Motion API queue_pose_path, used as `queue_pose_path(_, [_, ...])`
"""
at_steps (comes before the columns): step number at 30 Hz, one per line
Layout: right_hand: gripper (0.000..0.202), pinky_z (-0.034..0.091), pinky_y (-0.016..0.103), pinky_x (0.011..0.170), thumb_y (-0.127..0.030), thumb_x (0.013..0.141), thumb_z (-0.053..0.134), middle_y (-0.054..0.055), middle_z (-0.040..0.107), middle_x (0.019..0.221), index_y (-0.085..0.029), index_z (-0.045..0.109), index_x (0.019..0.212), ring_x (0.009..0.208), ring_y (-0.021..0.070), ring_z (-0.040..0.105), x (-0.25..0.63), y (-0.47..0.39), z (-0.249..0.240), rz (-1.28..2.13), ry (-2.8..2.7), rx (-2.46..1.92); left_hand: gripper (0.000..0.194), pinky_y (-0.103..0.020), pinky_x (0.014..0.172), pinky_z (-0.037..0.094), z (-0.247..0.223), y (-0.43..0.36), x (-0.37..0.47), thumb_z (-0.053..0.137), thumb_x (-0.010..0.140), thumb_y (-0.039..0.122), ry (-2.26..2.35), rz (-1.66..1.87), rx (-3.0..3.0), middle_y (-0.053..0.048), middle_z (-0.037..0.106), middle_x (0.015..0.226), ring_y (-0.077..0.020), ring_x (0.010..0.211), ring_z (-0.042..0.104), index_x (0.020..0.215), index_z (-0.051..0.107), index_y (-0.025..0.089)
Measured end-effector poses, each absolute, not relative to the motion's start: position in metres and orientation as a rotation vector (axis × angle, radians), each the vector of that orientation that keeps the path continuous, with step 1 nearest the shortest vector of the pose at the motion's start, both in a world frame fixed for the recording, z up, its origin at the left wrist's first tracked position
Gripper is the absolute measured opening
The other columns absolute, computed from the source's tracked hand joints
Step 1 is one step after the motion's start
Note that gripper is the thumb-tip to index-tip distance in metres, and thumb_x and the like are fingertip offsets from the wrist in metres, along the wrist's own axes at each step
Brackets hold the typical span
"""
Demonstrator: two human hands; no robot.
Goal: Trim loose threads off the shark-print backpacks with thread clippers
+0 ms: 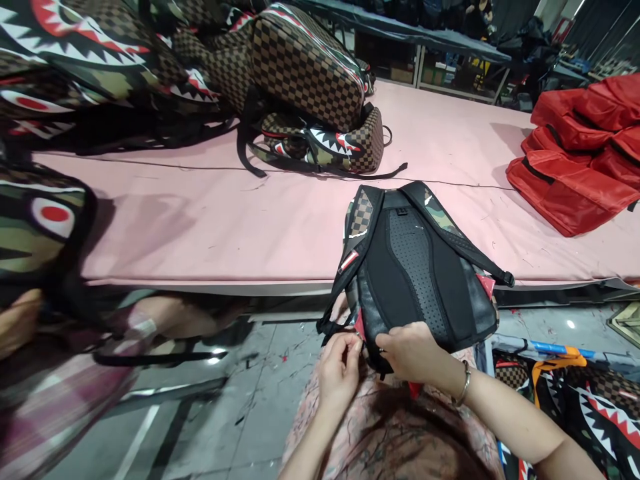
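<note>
A black backpack (411, 267) with checkered and camouflage strap tops lies back side up, partly on the pink table edge and partly over my lap. My right hand (413, 353) grips its lower left corner, fingers curled over the edge. Beside it, my left hand (341, 363) pinches at the bag's side near a small red piece (359, 325). What sits between those left fingertips is too small to make out. A bracelet (466, 383) circles my right wrist.
Checkered shark-face backpacks (310, 67) are piled at the back left of the pink table (200, 220). Red bags (575, 180) are stacked at the right. At far left, a co-worker's hand (20, 323) holds another backpack (45, 220). More bags fill a container (540, 348) at lower right.
</note>
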State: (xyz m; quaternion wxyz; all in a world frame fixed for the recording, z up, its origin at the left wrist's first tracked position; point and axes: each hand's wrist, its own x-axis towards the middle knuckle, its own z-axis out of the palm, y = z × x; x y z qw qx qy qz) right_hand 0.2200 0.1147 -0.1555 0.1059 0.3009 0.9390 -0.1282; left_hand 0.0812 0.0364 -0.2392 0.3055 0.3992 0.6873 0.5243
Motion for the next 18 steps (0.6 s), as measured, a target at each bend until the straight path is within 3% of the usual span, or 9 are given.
queue_pose_path(4, [0.010,0.027,0.027,0.057,-0.030,0.083,0.051,0.001,0.060,0.078,-0.020,0.053,0.086,0.072,0.0162,0.057,0.227,0.114,-0.154,-0.576,2.818,1.014,0.043,-0.029,0.061,0.038,-0.213,0.040,0.060,0.036,0.085,0.050,1.613,1.460,0.971,-0.004,0.045,0.064,-0.0159,0.062,0.045,0.060,0.043,0.016])
queue_pose_path(6, [0.012,0.029,0.025,0.060,-0.031,0.084,0.050,0.000,0.061,0.079,-0.020,0.054,0.088,0.075,0.0145,0.056,0.231,0.116,-0.152,-0.798,2.869,1.130,0.052,-0.030,0.064,0.040,-0.206,0.053,0.040,0.029,0.086,0.056,1.559,1.480,0.957,-0.005,0.044,0.061,-0.0168,0.063,0.046,0.054,0.040,0.017])
queue_pose_path(7, [0.012,0.030,0.023,0.062,-0.030,0.084,0.052,-0.001,0.061,0.080,-0.020,0.055,0.089,0.075,0.0134,0.056,0.232,0.118,-0.152,-0.933,2.888,1.184,0.049,-0.031,0.070,0.041,-0.206,0.064,0.029,0.036,0.083,0.057,1.579,1.485,0.945,-0.006,0.047,0.065,-0.0178,0.069,0.049,0.057,0.045,0.016])
queue_pose_path(9, [0.014,0.032,0.021,0.063,-0.028,0.082,0.054,-0.001,0.060,0.080,-0.020,0.056,0.093,0.072,0.0112,0.055,0.231,0.125,-0.150,-1.206,2.884,1.280,0.040,-0.032,0.085,0.037,-0.212,0.093,0.007,0.060,0.070,0.052,1.668,1.482,0.892,-0.009,0.056,0.090,-0.0211,0.090,0.050,0.085,0.058,0.015])
queue_pose_path(11, [0.016,0.033,0.020,0.063,-0.028,0.081,0.054,-0.002,0.059,0.078,-0.018,0.056,0.093,0.068,0.0099,0.052,0.226,0.136,-0.149,-1.413,2.842,1.385,0.061,-0.035,0.094,0.033,-0.220,0.127,-0.011,0.068,0.059,0.051,1.710,1.474,0.810,-0.013,0.051,0.115,-0.0250,0.106,0.046,0.104,0.054,0.013])
queue_pose_path(12, [0.016,0.033,0.020,0.062,-0.030,0.082,0.054,-0.002,0.058,0.076,-0.018,0.056,0.093,0.067,0.0097,0.050,0.223,0.142,-0.149,-1.485,2.821,1.442,0.068,-0.035,0.093,0.034,-0.222,0.142,-0.017,0.069,0.056,0.052,1.694,1.452,0.775,-0.015,0.051,0.115,-0.0258,0.105,0.047,0.107,0.052,0.010])
queue_pose_path(15, [0.024,0.030,0.021,0.058,-0.038,0.086,0.048,-0.001,0.049,0.068,-0.016,0.055,0.092,0.061,0.0097,0.042,0.212,0.163,-0.149,-1.606,2.808,1.619,0.068,-0.029,0.075,0.043,-0.210,0.169,-0.024,0.074,0.052,0.049,1.565,1.355,0.758,-0.011,0.060,0.091,-0.0214,0.084,0.055,0.102,0.055,0.008])
queue_pose_path(18, [0.031,0.028,0.022,0.057,-0.045,0.088,0.043,-0.002,0.039,0.064,-0.016,0.053,0.093,0.059,0.0096,0.036,0.204,0.178,-0.148,-1.690,2.835,1.727,0.050,-0.022,0.051,0.039,-0.178,0.158,-0.017,0.074,0.056,0.047,1.383,1.217,0.749,-0.007,0.058,0.067,-0.0144,0.057,0.052,0.082,0.060,0.006])
